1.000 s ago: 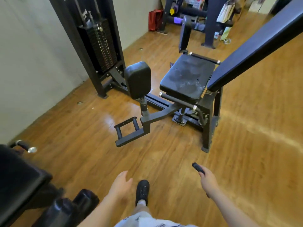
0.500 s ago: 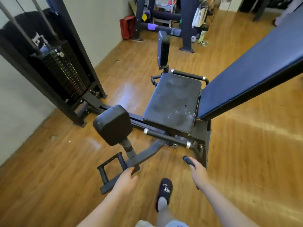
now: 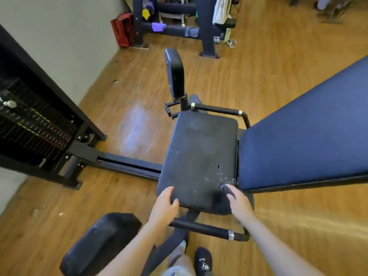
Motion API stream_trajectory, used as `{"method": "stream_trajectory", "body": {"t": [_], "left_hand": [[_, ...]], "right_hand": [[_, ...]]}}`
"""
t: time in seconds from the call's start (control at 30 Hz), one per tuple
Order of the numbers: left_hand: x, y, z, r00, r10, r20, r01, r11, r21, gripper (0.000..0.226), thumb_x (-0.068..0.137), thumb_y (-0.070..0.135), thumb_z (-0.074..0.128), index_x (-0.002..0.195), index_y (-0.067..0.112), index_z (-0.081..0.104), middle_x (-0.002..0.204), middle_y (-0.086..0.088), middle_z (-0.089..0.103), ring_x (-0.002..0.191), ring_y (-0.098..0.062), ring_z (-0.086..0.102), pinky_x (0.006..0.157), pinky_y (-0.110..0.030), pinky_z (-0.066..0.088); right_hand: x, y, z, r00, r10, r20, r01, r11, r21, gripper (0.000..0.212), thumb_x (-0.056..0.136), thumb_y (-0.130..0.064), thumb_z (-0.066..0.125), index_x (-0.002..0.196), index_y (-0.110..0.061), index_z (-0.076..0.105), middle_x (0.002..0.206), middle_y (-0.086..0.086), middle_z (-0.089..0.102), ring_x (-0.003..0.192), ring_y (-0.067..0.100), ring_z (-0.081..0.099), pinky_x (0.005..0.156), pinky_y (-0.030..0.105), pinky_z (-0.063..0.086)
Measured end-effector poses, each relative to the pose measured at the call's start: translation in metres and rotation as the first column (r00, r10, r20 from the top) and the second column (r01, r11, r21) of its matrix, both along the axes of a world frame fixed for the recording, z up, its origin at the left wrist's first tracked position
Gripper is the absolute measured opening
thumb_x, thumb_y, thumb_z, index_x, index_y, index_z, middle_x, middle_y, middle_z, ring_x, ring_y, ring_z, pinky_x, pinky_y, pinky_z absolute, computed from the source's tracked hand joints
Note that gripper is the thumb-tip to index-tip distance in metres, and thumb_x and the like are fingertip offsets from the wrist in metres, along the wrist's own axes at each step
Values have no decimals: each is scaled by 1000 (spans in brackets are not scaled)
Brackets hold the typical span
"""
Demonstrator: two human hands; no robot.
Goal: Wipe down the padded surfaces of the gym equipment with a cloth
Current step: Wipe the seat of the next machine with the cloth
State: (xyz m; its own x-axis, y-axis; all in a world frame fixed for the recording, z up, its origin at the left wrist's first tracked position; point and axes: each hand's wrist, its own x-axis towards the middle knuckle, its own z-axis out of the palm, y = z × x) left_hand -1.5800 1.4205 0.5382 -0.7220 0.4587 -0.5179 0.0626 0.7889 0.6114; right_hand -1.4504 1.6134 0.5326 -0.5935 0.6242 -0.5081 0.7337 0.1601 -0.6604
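Observation:
A black padded seat (image 3: 201, 156), dusty and speckled white near its right corner, fills the middle of the view. A dark blue padded backrest (image 3: 306, 140) slopes up to the right of it. My left hand (image 3: 165, 204) rests on the seat's near left corner with relaxed fingers. My right hand (image 3: 238, 202) grips a dark cloth (image 3: 222, 200) and holds it against the seat's near right corner. Two black leg pads belong to the same machine: one (image 3: 99, 242) near my left arm, one (image 3: 175, 74) upright beyond the seat.
The weight stack and frame (image 3: 35, 124) stand at the left against a pale wall. Black handle bars run before (image 3: 209, 230) and behind (image 3: 217, 109) the seat. More equipment and a red bag (image 3: 121, 29) sit at the back. My dark shoe (image 3: 203, 261) is on the wooden floor.
I have stepped up to the machine. Both hands rose from above the floor onto the seat's near edge, the right one bringing the dark cloth onto the pad.

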Motion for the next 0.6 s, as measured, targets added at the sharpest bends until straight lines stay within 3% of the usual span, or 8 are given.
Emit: {"method": "stream_trajectory", "body": {"t": [0.1,0.2,0.3,0.47,0.6], "left_hand": [[-55,35,-19,984,-77,-163,76,997,-10,55,96,20,47,147,10,29,155,-3,26,143,-16,20,114,-25,14],[-103,67,-44,941,-167,-295,139,984,-112,57,95,21,47,147,7,28,156,-7,21,145,-23,13,117,-32,11],[-137,95,-74,892,-294,-344,237,951,-198,59,97,22,43,149,6,21,158,-8,12,147,-26,4,118,-39,7],[-160,122,-125,853,-446,-272,347,873,-342,61,99,30,33,151,8,10,159,-8,-1,146,-26,-6,118,-39,1],[-151,121,-146,816,-447,-366,303,871,-388,65,88,35,27,145,3,32,154,-15,26,143,-31,19,112,-45,17]], "right_hand": [[-45,25,-9,999,-17,-29,18,999,51,34,97,-3,38,128,-10,52,131,4,53,119,18,47,96,17,30],[-90,57,-20,997,-62,-36,66,993,101,33,97,-3,36,121,-12,56,118,1,56,98,11,48,71,2,31],[-140,96,-33,993,-101,-68,108,988,115,33,98,-5,34,117,-16,58,108,-4,54,94,15,50,59,6,35],[-214,176,-58,992,-79,-98,101,964,246,33,98,-7,34,123,-15,55,121,-1,53,111,16,49,83,14,29],[-239,235,-82,999,53,10,-52,915,399,35,97,-3,37,129,-8,49,135,8,47,125,25,42,98,22,29]]}}
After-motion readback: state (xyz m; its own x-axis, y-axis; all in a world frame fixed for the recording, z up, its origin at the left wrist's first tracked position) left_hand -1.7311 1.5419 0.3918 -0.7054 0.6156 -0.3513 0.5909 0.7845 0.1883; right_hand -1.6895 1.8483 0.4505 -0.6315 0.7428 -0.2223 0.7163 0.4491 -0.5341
